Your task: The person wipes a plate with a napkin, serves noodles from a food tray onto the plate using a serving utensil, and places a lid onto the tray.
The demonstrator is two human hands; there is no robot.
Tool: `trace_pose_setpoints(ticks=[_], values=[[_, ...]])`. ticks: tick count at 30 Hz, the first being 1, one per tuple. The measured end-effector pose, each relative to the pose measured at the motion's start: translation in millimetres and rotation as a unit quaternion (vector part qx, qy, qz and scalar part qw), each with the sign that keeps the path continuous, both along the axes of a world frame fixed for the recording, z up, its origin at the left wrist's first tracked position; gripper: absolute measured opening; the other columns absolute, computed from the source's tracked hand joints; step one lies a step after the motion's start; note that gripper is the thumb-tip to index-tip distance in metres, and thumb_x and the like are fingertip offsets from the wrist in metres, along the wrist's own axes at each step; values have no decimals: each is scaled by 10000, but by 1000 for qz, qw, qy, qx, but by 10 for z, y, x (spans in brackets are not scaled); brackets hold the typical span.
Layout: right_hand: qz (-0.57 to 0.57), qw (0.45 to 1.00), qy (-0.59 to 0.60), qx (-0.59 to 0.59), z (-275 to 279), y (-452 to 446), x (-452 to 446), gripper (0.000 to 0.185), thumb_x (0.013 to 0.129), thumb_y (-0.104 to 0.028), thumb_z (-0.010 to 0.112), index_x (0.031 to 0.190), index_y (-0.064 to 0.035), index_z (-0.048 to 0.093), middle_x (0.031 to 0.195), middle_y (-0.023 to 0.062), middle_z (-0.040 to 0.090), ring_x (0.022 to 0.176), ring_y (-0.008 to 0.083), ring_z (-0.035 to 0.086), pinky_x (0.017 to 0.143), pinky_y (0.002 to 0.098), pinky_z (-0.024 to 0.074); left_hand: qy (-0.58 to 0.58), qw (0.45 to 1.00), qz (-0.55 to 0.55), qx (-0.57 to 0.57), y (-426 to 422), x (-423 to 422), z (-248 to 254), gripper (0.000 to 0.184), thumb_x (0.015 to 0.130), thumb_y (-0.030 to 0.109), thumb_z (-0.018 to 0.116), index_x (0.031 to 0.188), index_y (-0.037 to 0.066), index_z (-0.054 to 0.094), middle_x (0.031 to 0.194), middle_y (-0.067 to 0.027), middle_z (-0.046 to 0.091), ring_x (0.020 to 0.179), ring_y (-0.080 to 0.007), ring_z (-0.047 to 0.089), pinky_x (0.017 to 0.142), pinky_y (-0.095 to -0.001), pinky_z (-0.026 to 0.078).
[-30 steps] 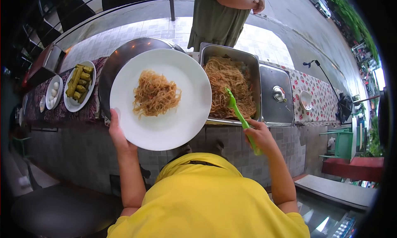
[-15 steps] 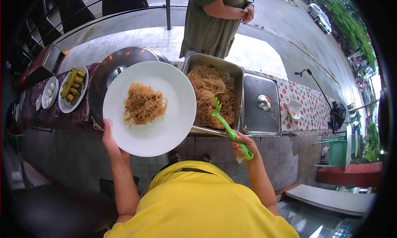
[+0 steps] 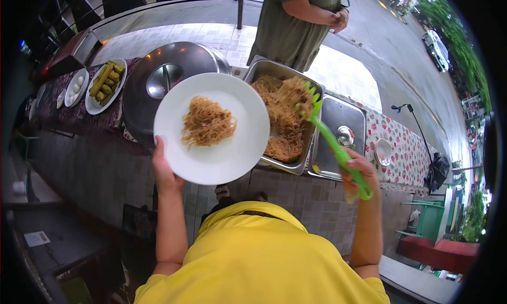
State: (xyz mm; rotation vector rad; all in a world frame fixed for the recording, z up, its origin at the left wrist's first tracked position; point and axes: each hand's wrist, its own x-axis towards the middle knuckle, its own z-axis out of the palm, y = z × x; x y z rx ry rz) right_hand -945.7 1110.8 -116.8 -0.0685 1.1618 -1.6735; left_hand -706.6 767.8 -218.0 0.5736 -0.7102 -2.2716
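Plate (image 3: 240, 156), white, quantity one: held raised by the left hand (image 3: 168, 169), fingers closed on its near-left rim with the thumb on top. One mound of noodles (image 3: 208, 122) lies on it, left of centre. Right hand (image 3: 360, 172): wrapped firmly around the handle of one green server (image 3: 334, 141); a pale item below this hand is too blurred to identify. Change of state: half a second ago the server head rested among the noodles in the pan; it is now raised with one clump of noodles (image 3: 296, 97). The lifted clump is therefore separated from much of the supply but remains above the pan, not over the plate; the plated mound appears unaltered. Beyond the plate, one deep rectangular metal pan (image 3: 269, 69) contains the remaining noodles (image 3: 284, 146). Metal covers, two: one round domed cover (image 3: 193, 61) left of the pan, partly behind the plate; one rectangular cover (image 3: 338, 116) immediately right of the pan. Oval dishes, two, at far left: one with green rolls (image 3: 105, 85), one with white eggs (image 3: 77, 87); exact contents cannot be counted. Bowl (image 3: 390, 145), white, one, at right. Across the table stands one person (image 3: 296, 29), hands joined; one vehicle (image 3: 436, 50) is on the road beyond.
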Motion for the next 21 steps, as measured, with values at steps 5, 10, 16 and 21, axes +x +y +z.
trace_pose_setpoints(ticks=[5, 10, 16, 21], values=[[15, 999, 30, 5, 858, 8, -94, 537, 808, -90, 487, 1299, 80, 351, 553, 84, 468, 355, 102, 425, 283, 203, 346, 5, 1000, -28, 9, 159, -275, -57, 576, 934, 409, 429, 1313, -21, 377, 1300, -157, 471, 1182, -287, 467, 1013, -397, 351], [64, 996, 55, -35, 1287, -24, -98, 563, 813, -60, 463, 1318, 120, 291, 522, 133, 478, 296, 158, 432, 274, 228, 377, 27, 994, -102, 1, 296, -567, 27, 592, 930, 420, 436, 1316, -23, 369, 1296, -163, 466, 1178, -281, 467, 1003, -392, 361], [85, 982, 154, 73, 1228, -287, 162, 460, 787, -49, 516, 1220, 99, 465, 538, 122, 540, 311, 112, 462, 286, 206, 371, 43, 983, -176, 9, 257, -763, 117, 576, 939, 407, 420, 1330, -11, 350, 1305, -162, 454, 1189, -275, 459, 1001, -392, 363], [141, 829, 472, 266, 906, -535, 474, 446, 758, -33, 569, 1203, -25, 540, 607, 117, 586, 470, 173, 568, 465, 302, 456, 67, 965, -251, 30, 190, -822, 168, 557, 943, 398, 419, 1324, -4, 362, 1299, -148, 465, 1187, -272, 461, 997, -395, 368]])
